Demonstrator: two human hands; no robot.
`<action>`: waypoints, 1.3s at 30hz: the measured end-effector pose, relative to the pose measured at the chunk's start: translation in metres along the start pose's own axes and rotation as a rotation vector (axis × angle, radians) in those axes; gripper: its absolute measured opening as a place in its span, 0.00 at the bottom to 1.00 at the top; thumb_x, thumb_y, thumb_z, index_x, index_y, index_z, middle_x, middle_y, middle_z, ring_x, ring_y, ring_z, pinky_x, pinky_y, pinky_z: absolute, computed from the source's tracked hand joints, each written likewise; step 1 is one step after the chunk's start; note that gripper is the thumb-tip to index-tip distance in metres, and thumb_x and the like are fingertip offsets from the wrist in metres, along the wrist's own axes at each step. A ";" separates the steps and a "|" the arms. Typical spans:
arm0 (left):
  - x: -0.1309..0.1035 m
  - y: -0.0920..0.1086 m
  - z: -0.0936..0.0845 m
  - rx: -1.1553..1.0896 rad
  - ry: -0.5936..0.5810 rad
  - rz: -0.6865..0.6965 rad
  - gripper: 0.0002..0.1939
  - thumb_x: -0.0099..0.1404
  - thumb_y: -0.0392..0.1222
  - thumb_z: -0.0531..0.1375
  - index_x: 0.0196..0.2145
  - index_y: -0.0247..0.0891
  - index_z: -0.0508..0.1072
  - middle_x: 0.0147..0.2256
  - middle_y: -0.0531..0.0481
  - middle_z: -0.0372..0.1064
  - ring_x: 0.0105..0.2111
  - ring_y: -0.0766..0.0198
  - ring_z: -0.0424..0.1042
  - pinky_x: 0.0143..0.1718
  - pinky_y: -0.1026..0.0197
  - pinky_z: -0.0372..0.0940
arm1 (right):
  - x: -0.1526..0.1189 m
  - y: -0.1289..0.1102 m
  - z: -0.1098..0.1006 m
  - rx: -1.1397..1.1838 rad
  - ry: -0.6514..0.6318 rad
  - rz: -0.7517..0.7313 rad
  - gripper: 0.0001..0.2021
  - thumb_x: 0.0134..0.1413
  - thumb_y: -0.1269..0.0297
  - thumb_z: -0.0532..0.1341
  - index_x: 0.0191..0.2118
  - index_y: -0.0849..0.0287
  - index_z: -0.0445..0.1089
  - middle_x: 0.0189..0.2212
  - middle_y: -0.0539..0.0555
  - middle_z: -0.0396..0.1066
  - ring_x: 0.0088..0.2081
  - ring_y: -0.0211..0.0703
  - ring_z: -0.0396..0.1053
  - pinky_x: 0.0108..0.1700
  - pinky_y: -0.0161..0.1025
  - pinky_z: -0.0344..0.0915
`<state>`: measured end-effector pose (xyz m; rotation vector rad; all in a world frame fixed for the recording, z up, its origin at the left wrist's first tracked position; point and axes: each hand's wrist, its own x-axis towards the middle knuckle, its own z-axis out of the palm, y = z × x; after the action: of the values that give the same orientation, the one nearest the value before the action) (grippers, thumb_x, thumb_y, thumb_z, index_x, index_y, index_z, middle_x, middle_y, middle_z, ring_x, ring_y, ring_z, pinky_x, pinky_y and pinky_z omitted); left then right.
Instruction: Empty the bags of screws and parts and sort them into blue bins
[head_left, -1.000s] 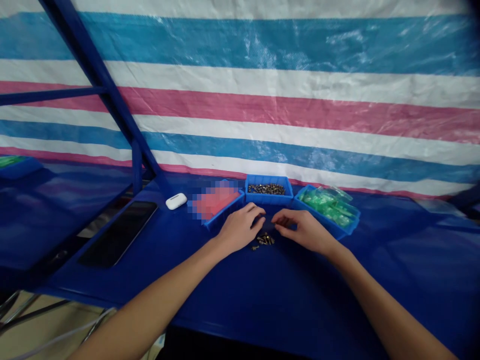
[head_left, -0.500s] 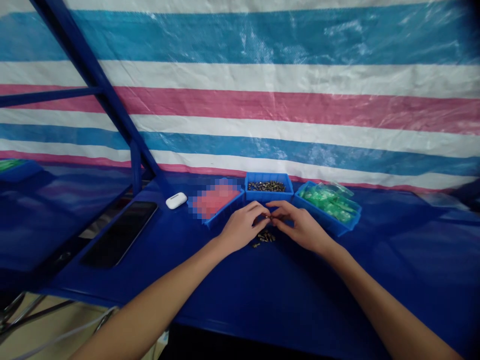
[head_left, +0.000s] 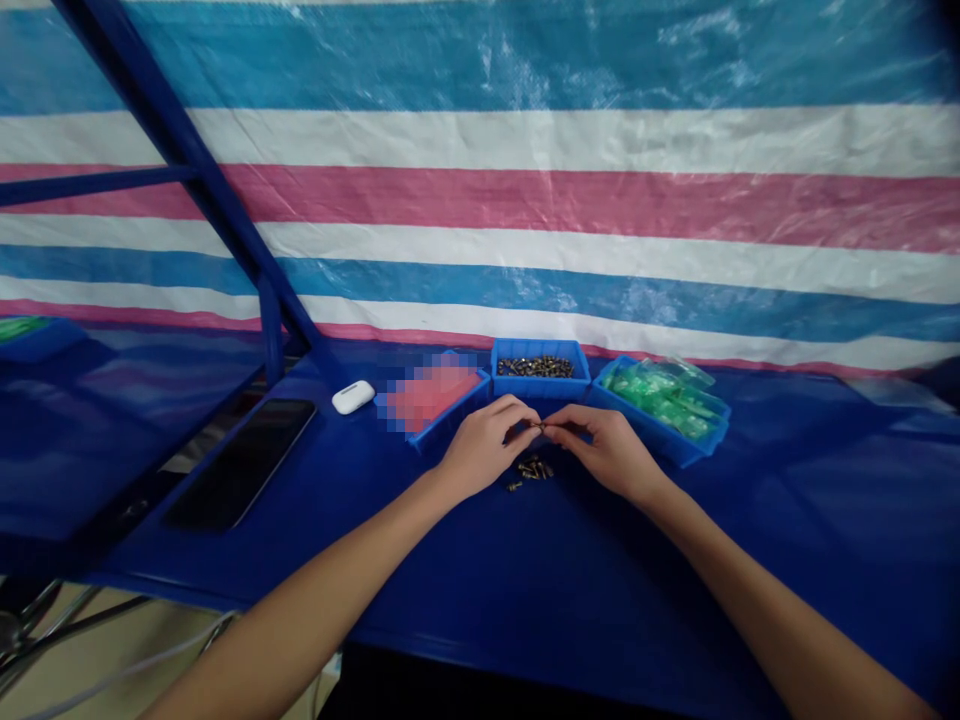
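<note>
My left hand [head_left: 487,445] and my right hand [head_left: 604,448] meet fingertip to fingertip above the blue table. Pinched between them is a small brass-coloured screw [head_left: 539,427], mostly covered by the fingers. Just below, on the tabletop, lies a little pile of similar screws [head_left: 535,468], with a single one [head_left: 514,487] apart to its left. Behind my hands stands a blue bin [head_left: 540,384] partly filled with more of these small metal pieces [head_left: 534,367].
To the left are a blue bin [head_left: 450,411] with blurred-out red contents, a white earbud case [head_left: 352,397] and a black phone [head_left: 241,465]. A blue bin [head_left: 679,452] of green plastic packets [head_left: 660,395] sits right. Striped sheeting [head_left: 570,205] hangs behind the table.
My right hand's fingers have closed in, and its fingertips now meet the left hand's at the screw. The view has shifted slightly. The pile looks the same.
</note>
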<state>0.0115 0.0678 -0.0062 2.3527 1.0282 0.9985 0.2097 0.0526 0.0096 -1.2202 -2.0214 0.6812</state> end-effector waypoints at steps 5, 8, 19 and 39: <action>0.000 0.001 -0.001 0.017 0.002 -0.015 0.05 0.68 0.39 0.56 0.40 0.40 0.71 0.39 0.52 0.69 0.31 0.68 0.68 0.35 0.63 0.64 | 0.002 0.002 0.004 0.061 -0.013 0.032 0.11 0.61 0.58 0.57 0.38 0.57 0.74 0.33 0.52 0.76 0.33 0.43 0.71 0.36 0.39 0.66; 0.000 0.002 -0.001 0.031 -0.017 -0.004 0.06 0.69 0.40 0.56 0.40 0.41 0.71 0.41 0.51 0.69 0.34 0.67 0.70 0.36 0.63 0.65 | 0.001 0.004 0.006 0.131 -0.047 0.084 0.12 0.60 0.56 0.57 0.37 0.58 0.73 0.30 0.51 0.75 0.30 0.42 0.71 0.33 0.38 0.66; -0.001 -0.005 0.003 0.151 -0.054 -0.107 0.14 0.67 0.37 0.57 0.50 0.42 0.68 0.41 0.51 0.72 0.33 0.63 0.72 0.36 0.59 0.68 | 0.012 -0.015 -0.017 -0.315 0.603 -0.072 0.13 0.61 0.57 0.57 0.48 0.56 0.69 0.32 0.55 0.75 0.27 0.43 0.70 0.32 0.40 0.65; 0.000 -0.007 -0.002 0.293 -0.142 -0.086 0.11 0.70 0.43 0.52 0.39 0.42 0.73 0.38 0.51 0.72 0.36 0.63 0.73 0.36 0.62 0.64 | 0.002 0.004 -0.008 -0.046 -0.349 0.009 0.05 0.60 0.63 0.59 0.36 0.57 0.70 0.28 0.49 0.70 0.27 0.37 0.66 0.30 0.34 0.60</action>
<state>0.0068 0.0720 -0.0093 2.5414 1.2803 0.6762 0.2172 0.0567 0.0118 -1.2026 -2.3264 0.9074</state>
